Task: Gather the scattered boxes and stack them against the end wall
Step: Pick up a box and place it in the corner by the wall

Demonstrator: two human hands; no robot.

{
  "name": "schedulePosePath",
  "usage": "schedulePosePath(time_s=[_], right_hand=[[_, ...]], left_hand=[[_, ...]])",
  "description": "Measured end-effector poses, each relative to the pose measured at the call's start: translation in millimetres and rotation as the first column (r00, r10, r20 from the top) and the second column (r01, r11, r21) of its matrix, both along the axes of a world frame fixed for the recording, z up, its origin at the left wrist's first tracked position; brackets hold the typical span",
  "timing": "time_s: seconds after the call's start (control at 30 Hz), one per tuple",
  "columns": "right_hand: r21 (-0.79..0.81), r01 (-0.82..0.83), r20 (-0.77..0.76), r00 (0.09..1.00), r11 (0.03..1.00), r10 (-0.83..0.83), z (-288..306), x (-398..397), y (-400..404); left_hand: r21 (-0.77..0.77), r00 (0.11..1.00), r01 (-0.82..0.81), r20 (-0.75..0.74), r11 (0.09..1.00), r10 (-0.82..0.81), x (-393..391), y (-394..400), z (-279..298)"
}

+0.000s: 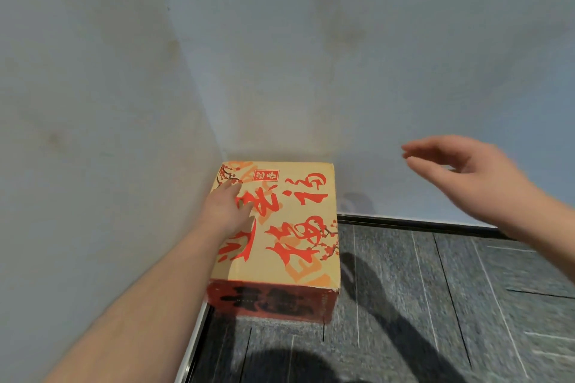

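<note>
A tan cardboard box with large red characters on its lid and a red front face stands on the floor in the corner, against both walls. My left hand rests flat on the left part of its lid, fingers straight. My right hand hovers in the air to the right of the box, fingers loosely extended, holding nothing and touching nothing.
The end wall runs behind the box and a side wall closes the left. Dark grey carpet tiles cover the floor to the right and in front, edged by a dark baseboard.
</note>
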State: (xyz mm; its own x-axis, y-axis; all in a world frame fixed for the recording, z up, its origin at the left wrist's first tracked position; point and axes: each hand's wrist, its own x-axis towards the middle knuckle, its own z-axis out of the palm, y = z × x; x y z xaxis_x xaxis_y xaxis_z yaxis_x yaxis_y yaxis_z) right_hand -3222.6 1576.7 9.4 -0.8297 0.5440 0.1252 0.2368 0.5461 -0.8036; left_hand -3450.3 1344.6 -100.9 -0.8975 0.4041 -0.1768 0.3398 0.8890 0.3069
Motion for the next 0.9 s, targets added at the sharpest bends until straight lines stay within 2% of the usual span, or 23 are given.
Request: schedulePosePath(time_s=[0.07, 0.13, 0.27, 0.43, 0.7, 0.9], right_hand=[[-0.046, 0.049, -0.051, 0.997, 0.998, -0.052, 7, 16, 5], [-0.079, 0.094, -0.038, 0.995, 0.992, -0.097, 10, 24, 4], [-0.156, 0.077, 0.172, 0.984, 0.985, -0.049, 38, 26, -21], [-0.186, 0.023, 0.247, 0.969, 0.982, 0.024, 143, 21, -55], [-0.147, 0.001, 0.248, 0.968, 0.989, 0.036, 338, 46, -72], [-0.088, -0.117, 0.206, 0.97, 0.989, 0.133, 408, 57, -79]], left_hand=[[0.015, 1.0, -0.014, 0.025, 1.0, 0.013, 6, -6, 0], [-0.011, 0.998, -0.012, 0.068, 1.0, 0.013, 20, -17, 5], [-0.053, 0.98, -0.014, 0.199, 0.999, 0.025, 57, -40, 47], [-0.036, 0.964, -0.007, 0.266, 0.999, 0.017, 95, -58, 165], [0.031, 0.979, 0.039, 0.197, 0.999, -0.045, 130, -71, 389], [0.035, 0.993, -0.039, 0.115, 0.999, 0.035, 161, -84, 482]])
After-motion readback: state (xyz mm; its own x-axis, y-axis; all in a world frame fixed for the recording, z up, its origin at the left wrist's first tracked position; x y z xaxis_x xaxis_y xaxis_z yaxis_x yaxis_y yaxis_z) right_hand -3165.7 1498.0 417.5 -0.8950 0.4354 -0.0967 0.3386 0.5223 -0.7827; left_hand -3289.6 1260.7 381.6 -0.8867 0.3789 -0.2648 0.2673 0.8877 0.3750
